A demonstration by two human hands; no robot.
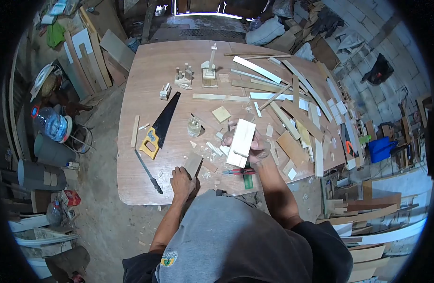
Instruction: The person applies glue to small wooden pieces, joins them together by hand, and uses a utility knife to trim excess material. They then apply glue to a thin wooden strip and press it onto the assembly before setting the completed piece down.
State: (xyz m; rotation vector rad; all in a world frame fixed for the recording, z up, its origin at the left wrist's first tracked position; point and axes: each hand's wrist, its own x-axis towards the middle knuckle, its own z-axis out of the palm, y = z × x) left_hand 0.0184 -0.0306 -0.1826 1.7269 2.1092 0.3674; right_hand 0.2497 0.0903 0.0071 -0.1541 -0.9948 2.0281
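My right hand [260, 150] is closed around a pale wooden block [243, 137], holding it up over the table's front part; a small strip crosses its lower face. At the table's front edge, my left hand [181, 184] has its fingers on a flat grey-brown piece [194, 163]. Red-handled pliers [236, 172] and a green strip [248, 182] lie below the block. A glass jar [194, 126] stands between the hands, farther back. Small offcuts [214, 148] and shavings surround it.
On the left of the wooden table [136, 188] lie a handsaw [152, 141] and a black-handled file [149, 172]. Small wooden models [209, 75] stand at the back. Long wood strips [292, 118] cover the right side. Buckets and a water bottle [52, 126] stand left.
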